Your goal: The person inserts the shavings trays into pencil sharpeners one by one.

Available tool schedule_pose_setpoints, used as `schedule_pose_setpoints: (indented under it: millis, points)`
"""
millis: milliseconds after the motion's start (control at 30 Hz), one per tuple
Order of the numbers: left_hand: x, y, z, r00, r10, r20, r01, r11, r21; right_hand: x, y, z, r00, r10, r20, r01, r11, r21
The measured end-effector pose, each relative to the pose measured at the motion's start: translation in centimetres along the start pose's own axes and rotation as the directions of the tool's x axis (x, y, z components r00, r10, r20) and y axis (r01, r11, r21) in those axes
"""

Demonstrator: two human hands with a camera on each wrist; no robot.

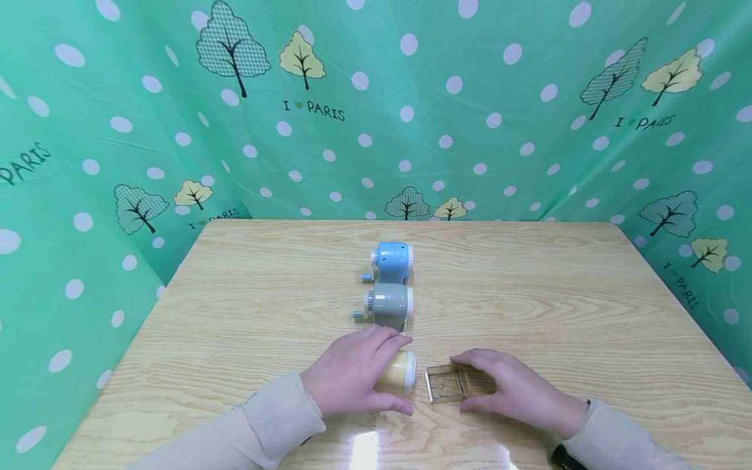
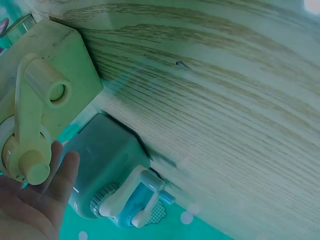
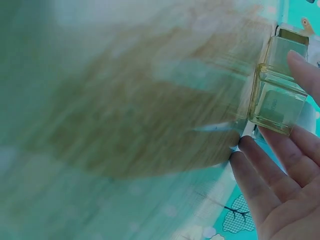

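Note:
A yellow hand-crank pencil sharpener [image 1: 397,372] lies near the front of the table. My left hand [image 1: 352,373] holds it between thumb and fingers, covering most of its crank side in the head view. That crank shows in the left wrist view on the yellow pencil sharpener [image 2: 62,60]. Just to the right, my right hand [image 1: 517,393] holds a clear, brownish shavings drawer [image 1: 444,384] by its sides, with the thumb opposite the fingers. The right wrist view shows the drawer [image 3: 277,102] as a see-through box. A small gap separates drawer and sharpener.
Behind the yellow one stand a grey pencil sharpener [image 1: 390,301] and, farther back, a blue pencil sharpener [image 1: 392,260], in a row with cranks toward the left. The wooden table [image 1: 529,281] ends at a green dotted curtain [image 1: 329,156] at the back and sides.

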State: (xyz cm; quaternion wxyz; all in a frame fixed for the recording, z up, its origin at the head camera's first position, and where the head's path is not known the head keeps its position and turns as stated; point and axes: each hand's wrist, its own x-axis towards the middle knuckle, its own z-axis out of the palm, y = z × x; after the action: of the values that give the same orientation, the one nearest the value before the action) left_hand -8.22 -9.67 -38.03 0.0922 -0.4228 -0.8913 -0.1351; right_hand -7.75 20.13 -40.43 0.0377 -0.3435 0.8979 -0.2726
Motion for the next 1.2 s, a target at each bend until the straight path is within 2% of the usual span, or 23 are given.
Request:
schedule_pose_setpoints:
  millis: [167,433,733,1200]
  points:
    - [0.0,0.1,0.1,0.998,-0.021,0.054,0.019,0.999,0.028,0.1,0.1,-0.1,1.000,0.002,-0.001,-0.002,1.000,0.007]
    - [0.1,0.7,0.6,0.982,-0.112,0.151,0.111,0.994,0.016,0.3,0.3,-0.1,1.000,0.005,0.000,-0.005,1.000,0.007]
    - [0.3,1.0,0.9,0.987,-0.127,0.098,0.127,0.992,0.003,0.2,0.4,0.0,1.000,-0.005,-0.005,0.005,1.000,0.008]
    - [0.4,1.1,1.4,0.987,-0.152,0.058,0.151,0.988,0.023,0.2,0.3,-0.1,1.000,-0.003,-0.006,0.003,1.000,-0.004]
